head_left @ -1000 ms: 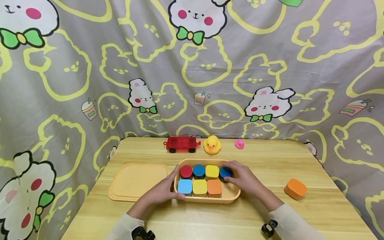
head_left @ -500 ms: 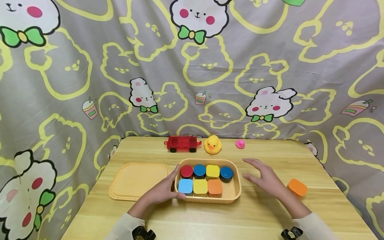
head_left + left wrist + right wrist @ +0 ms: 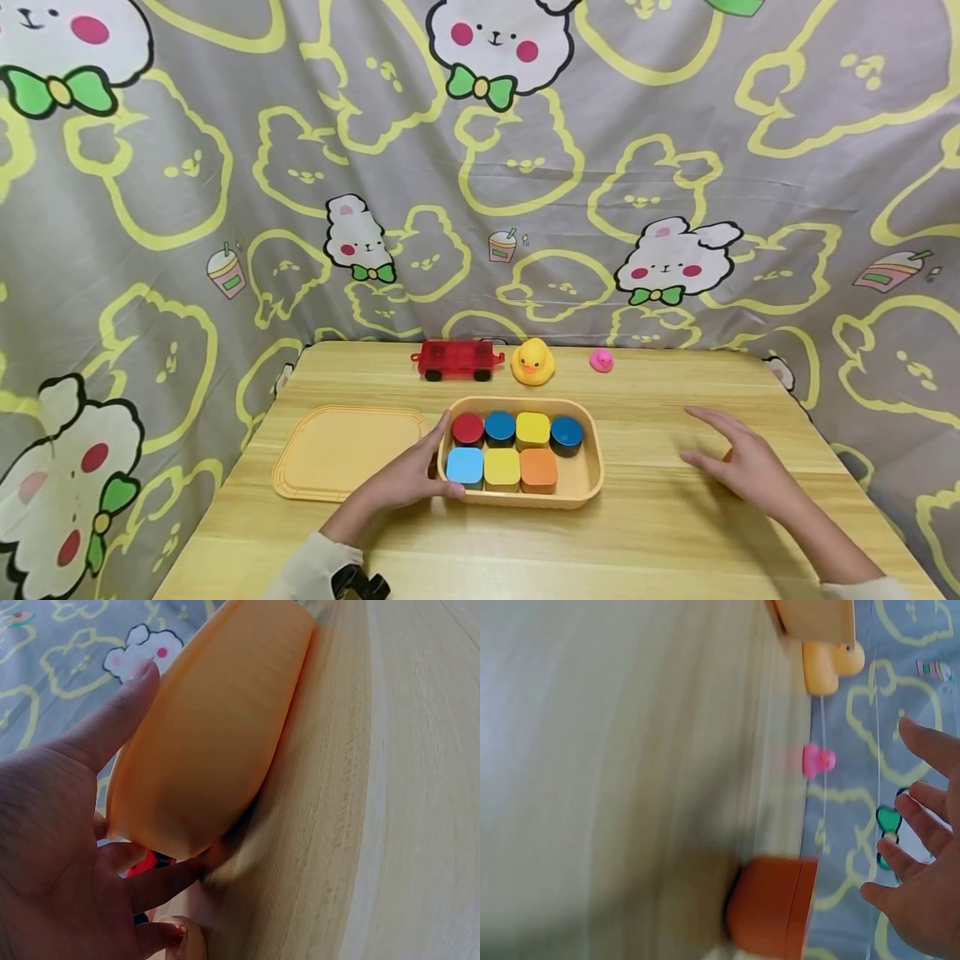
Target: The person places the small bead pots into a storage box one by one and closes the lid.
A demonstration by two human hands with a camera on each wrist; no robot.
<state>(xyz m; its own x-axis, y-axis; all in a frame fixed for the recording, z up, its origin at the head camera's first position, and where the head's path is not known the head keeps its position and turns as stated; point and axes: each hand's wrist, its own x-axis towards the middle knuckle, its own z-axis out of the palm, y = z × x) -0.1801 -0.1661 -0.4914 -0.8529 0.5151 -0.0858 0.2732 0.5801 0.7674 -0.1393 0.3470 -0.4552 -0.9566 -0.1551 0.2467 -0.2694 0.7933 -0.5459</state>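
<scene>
A light-orange oval box [image 3: 525, 501] stands on the table, holding several small colored pieces, some round and some rounded-square. My left hand [image 3: 408, 477] grips its left end, thumb along the front wall; in the left wrist view the fingertips [image 3: 174, 881] reach around the far end. Well to the right of the box, my right hand [image 3: 753, 467] hovers over the table with nothing in it, fingers spread. An orange rounded-square piece [image 3: 769, 907] with a seam near its top shows below that hand in the right wrist view; the hand and forearm hide it in the head view.
A flat light-orange lid [image 3: 345, 446] lies left of the box. Along the back edge are a red toy car base [image 3: 455, 358], a yellow rubber duck [image 3: 532, 364] and a small pink duck [image 3: 602, 360]. A patterned curtain [image 3: 555, 192] hangs behind the table.
My right hand has let go of the dark blue round piece in the box and moved right, over the orange piece. The left hand has stayed on the box.
</scene>
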